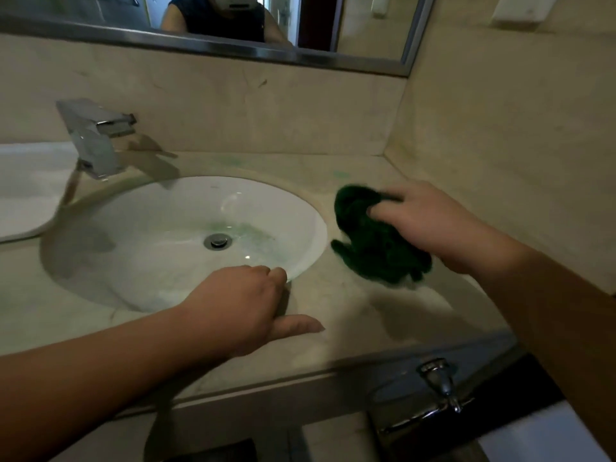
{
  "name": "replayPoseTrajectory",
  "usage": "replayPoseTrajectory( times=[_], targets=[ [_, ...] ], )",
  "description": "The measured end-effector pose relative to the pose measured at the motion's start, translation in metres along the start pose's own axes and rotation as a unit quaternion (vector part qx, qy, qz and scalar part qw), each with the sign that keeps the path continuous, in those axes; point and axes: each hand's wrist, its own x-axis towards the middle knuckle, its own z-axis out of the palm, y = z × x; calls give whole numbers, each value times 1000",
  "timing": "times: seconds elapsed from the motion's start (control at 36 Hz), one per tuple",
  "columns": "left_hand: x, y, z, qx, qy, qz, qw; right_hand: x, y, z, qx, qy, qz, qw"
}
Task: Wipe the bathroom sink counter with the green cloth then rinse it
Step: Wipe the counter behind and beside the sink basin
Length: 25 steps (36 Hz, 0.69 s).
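The right hand (pixel 430 221) is gripping the bunched cloth (pixel 373 245), pressing it on the surface (pixel 333 315) just right of the sink (pixel 133 228). The left hand (pixel 240 301) is resting by the sink's front rim, thumb stretched out, holding nothing. Greenish streaks are lying round the drain (pixel 217 242). A tap (pixel 96 138) is standing behind, a mirror (pixel 233 51) hanging above.

Framed mirror (pixel 213 25) up top, white tray (pixel 26 191) left, chrome fitting (pixel 436 381) below.
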Motion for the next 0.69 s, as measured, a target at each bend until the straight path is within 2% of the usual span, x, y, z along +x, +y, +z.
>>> replayPoseTrajectory(
  times=[0.08, 0.11, 0.17, 0.22, 0.33, 0.44, 0.56, 0.69],
  targets=[
    [-1, 0, 0, -4, -4, -2, 1000, -21, 10, 29, -171, -100, -9, 980],
    [-1, 0, 0, -2, -7, -3, 1000, -26, 14, 46, -203, -111, -14, 973],
    [0, 1, -1, 1, -8, -4, 1000, -27, 16, 76, -224, -76, -34, 971],
    [1, 1, -1, -7, -8, -4, 1000, -18, 4, 97, -195, -47, -42, 979],
    [5, -3, -2, -15, -6, 15, 1000, 6, -25, 119, -74, -61, -69, 993],
    [7, -3, -8, 18, -38, 19, 999, 17, -27, 97, 60, -61, -42, 995],
    [14, 1, -11, 8, -28, 24, 999, 19, -6, 32, 40, 15, -38, 998],
    [38, 13, -8, -29, -14, 64, 997, -5, 12, -50, 48, 177, -76, 980]
  ],
)
